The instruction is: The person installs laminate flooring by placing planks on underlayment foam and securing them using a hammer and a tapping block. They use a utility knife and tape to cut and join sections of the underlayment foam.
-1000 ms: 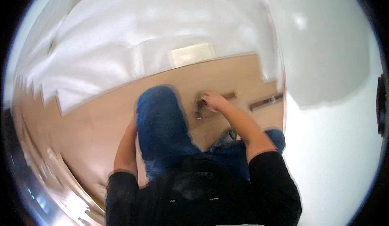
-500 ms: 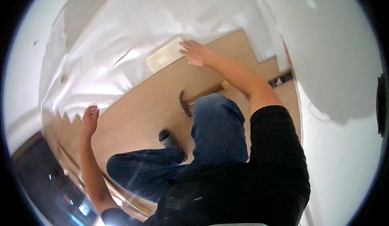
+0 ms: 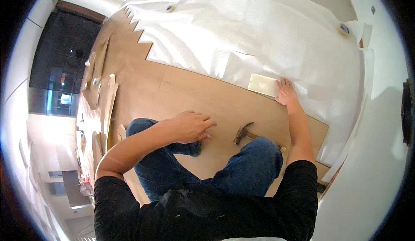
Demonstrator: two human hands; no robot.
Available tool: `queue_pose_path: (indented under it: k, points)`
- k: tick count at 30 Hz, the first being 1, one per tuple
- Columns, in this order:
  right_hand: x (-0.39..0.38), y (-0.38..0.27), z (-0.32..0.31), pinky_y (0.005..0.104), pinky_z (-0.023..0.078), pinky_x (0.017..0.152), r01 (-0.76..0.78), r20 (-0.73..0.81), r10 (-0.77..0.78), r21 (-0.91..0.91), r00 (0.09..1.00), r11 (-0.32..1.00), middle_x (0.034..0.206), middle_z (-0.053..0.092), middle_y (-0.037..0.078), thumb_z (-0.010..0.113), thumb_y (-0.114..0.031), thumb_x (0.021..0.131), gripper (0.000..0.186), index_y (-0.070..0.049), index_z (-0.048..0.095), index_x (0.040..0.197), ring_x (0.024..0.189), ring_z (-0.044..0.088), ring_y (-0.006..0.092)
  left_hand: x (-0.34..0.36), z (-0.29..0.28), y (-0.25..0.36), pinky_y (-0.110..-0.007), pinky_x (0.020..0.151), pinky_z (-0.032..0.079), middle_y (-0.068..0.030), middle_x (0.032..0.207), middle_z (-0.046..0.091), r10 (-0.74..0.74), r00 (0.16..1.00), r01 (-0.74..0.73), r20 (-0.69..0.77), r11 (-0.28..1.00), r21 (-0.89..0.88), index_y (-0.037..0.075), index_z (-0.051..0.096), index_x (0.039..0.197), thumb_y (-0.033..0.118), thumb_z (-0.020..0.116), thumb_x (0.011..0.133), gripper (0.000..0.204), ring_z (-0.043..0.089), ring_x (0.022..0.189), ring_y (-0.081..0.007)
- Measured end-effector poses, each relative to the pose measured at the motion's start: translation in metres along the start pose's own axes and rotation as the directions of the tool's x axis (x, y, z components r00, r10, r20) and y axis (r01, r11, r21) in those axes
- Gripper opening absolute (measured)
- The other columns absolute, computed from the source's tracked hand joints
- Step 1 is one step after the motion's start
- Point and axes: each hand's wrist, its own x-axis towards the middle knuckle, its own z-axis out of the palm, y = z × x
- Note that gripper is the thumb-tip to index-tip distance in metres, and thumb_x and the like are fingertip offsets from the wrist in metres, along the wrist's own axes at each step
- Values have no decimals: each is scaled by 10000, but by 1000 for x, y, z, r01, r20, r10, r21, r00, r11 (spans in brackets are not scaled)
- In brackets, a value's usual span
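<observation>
My right hand [image 3: 286, 92] lies with its fingers stretched over the right end of a pale cream rectangular block [image 3: 262, 84]. That block rests on the white underlay sheet [image 3: 298, 55], along the edge of the laid wood-look floorboards [image 3: 190, 89]. Above the boards, in front of my left knee, my left hand [image 3: 192, 127] hangs with loosely bent, parted fingers and nothing visible in it. A claw hammer [image 3: 242, 133] lies on the boards between my hands; my right knee partly covers its handle.
Two rolls of tape, one at the far left [image 3: 169, 9] and one at the far right [image 3: 343, 29], sit on the sheet. Stepped board ends [image 3: 145, 51] run away at the left. Torn cardboard strips [image 3: 110, 107] lie further left. A white wall [image 3: 384, 111] stands on the right.
The view has swung round, showing more of the room at left. My left hand has come from the stepped board ends to near my knees. My right hand stays at the block's right end.
</observation>
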Motion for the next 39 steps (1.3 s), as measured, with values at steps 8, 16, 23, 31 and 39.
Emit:
queue_pose_path:
  k: [8,16,23,31,39]
  points:
    - [-125,2,9,573,230,1244,-248,-102,344,510,933,824,1622,298,290,744,-525,812,977,-155,327,1614,1497,285,474,185,37,8,-494,1001,503,-163,1258,646,216,961,-231,172,970,72,93,594,1339,317,627,1002,405,640,1165,-354]
    - [-327,57,139,632,240,1194,-581,-240,928,727,284,366,1498,384,319,765,-511,808,916,-153,393,1565,1420,336,502,374,195,38,-513,968,517,-245,1136,695,125,989,-120,75,990,-69,10,699,1073,379,503,1047,418,650,1076,-449]
    - [-333,78,120,605,229,1221,-747,-111,970,621,214,236,1537,334,332,740,-539,823,872,-207,421,1564,1473,267,510,377,225,28,-538,957,524,-264,1174,665,156,988,-156,1,988,20,-42,663,1102,338,509,1059,412,629,1118,-459]
    - [-321,97,127,616,302,1185,-836,26,958,496,285,235,1554,325,387,622,-639,886,870,-295,313,1623,1467,313,537,387,238,22,-479,942,559,-272,1141,637,251,968,-249,16,948,197,-18,641,1138,333,524,1058,379,660,1098,-412]
    - [-326,87,125,524,303,1239,-870,55,947,414,318,268,1639,213,328,562,-668,926,853,-284,285,1636,1517,268,494,393,243,18,-510,934,555,-278,1182,621,155,985,-169,81,960,224,-12,638,1146,330,522,1052,373,655,1121,-445]
